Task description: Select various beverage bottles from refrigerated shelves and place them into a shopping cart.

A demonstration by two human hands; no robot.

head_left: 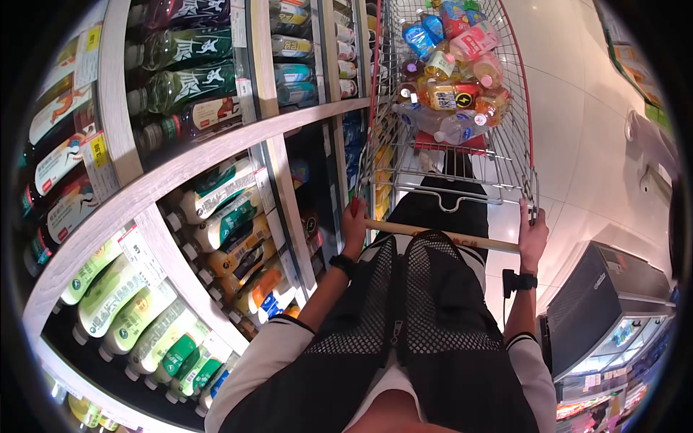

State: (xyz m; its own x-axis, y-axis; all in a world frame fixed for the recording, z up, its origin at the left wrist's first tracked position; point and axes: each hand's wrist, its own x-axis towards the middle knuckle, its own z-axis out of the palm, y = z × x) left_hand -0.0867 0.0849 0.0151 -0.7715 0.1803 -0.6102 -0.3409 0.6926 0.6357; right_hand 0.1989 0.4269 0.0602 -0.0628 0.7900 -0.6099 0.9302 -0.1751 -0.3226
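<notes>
A wire shopping cart (pixel 521 108) with red edging stands in front of me. Its pale handle bar (pixel 440 234) crosses just ahead of my body. At the bar's left end, my left hand (pixel 354 227) is closed around the cart's side frame. My right hand (pixel 533 234) grips the frame at the right end, thumb pointing forward. Inside the basket lies a pile of drink bottles: a pink-labelled bottle (pixel 474 41), a blue bottle (pixel 419 40), an orange drink bottle (pixel 451 96) and clear bottles (pixel 462 126) nearest me.
Shelves with a wooden frame (pixel 180 162) run close along my left, holding dark green bottles (pixel 191 85), green-labelled bottles (pixel 119 307) and white-capped bottles (pixel 227 191). A grey display cabinet (pixel 603 289) stands at right. Pale tiled floor (pixel 570 130) stretches right of the cart.
</notes>
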